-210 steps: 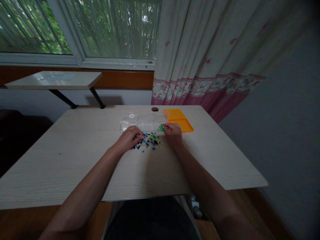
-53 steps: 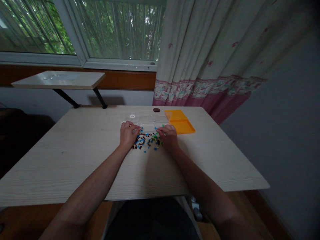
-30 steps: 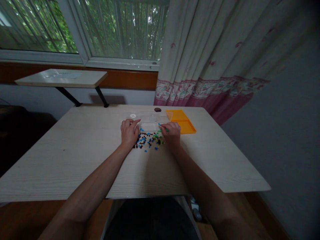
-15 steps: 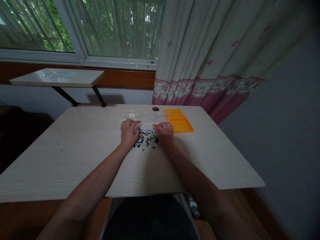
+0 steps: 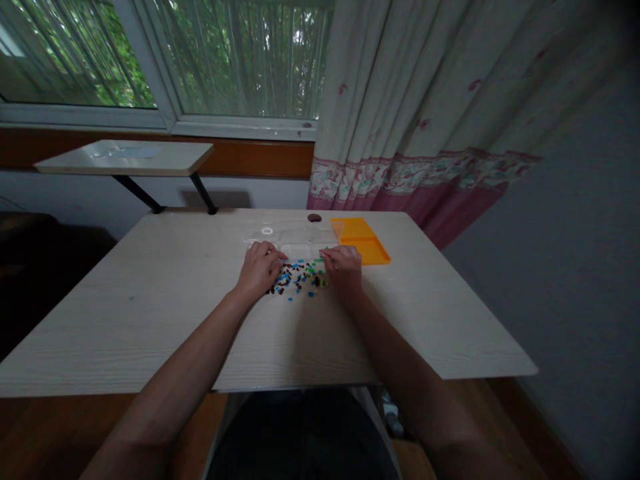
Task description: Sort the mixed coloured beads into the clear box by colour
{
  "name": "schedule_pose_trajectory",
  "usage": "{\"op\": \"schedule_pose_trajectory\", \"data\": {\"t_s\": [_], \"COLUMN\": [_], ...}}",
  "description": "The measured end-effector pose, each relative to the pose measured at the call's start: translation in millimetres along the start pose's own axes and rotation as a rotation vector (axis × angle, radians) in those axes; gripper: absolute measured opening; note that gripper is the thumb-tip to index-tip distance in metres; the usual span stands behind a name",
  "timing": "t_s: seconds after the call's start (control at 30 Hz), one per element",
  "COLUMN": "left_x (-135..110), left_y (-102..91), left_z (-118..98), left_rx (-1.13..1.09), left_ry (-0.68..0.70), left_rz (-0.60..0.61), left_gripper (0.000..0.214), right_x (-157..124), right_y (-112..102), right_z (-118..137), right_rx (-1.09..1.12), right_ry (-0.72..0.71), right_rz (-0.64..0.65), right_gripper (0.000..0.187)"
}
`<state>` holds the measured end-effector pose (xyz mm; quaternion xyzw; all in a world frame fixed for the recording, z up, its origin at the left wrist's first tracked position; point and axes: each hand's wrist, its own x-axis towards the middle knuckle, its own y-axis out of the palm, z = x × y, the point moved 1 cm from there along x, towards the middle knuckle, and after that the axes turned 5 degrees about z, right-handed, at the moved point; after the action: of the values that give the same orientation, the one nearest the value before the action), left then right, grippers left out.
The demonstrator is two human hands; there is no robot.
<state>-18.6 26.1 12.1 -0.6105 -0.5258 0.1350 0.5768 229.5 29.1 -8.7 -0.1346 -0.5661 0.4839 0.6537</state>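
A loose pile of small blue, brown, green, yellow and black plastic pieces (image 5: 300, 279) lies on the table between my hands. Behind it sits a clear plastic box (image 5: 295, 248) with compartments, its transparent lid (image 5: 300, 231) folded back. My left hand (image 5: 259, 268) rests at the pile's left side by the box's front edge, fingers curled and thumb near the index finger. At the box's front right, my right hand (image 5: 345, 265) has thumb and index finger pinched, with green specks by the fingertips. What either hand holds is too small to make out.
An orange plastic tray (image 5: 367, 252) lies right of the clear box, beyond my right hand. A dark oval spot (image 5: 315, 218) shows near the table's back edge. A raised shelf (image 5: 130, 157) on black legs stands back left; a curtain (image 5: 400, 167) hangs behind.
My right hand has shifted right, away from the pile, uncovering more green pieces. My left index finger has come down nearer the thumb. The camera view has moved slightly.
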Motion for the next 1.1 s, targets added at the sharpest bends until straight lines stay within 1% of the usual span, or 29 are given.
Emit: {"op": "schedule_pose_trajectory", "data": {"t_s": [0.17,0.37,0.57,0.67,0.77,1.0,1.1], "left_x": [1,0,-3,-4,-4,-4,-4], "left_y": [-6.3,-13.8,-10.3,-6.7,-4.9,-2.7,0.2], "left_z": [-4,-12,-17,-18,-17,-15,-18], "left_rx": [0.049,0.011,-0.034,-0.053,-0.048,0.002,-0.002], "left_ry": [0.094,0.194,0.256,0.264,0.255,0.214,0.216], "left_rz": [0.135,0.282,0.384,0.395,0.381,0.353,0.356], "left_gripper": [0.019,0.016,0.028,0.028,0.027,0.022,0.022], "right_x": [0,1,2,2,1,-3,-3], "right_y": [-14,-15,-16,-15,-12,-5,-5], "right_z": [-4,2,2,-1,-4,-6,-7], "right_rx": [-0.020,-0.009,-0.010,-0.018,0.001,0.073,0.086], "right_ry": [0.023,0.016,0.006,0.007,-0.030,-0.131,-0.156], "right_rz": [-0.031,0.023,0.054,0.082,0.127,0.356,0.413], "right_gripper": [0.018,0.019,0.020,0.020,0.019,0.016,0.014]}}
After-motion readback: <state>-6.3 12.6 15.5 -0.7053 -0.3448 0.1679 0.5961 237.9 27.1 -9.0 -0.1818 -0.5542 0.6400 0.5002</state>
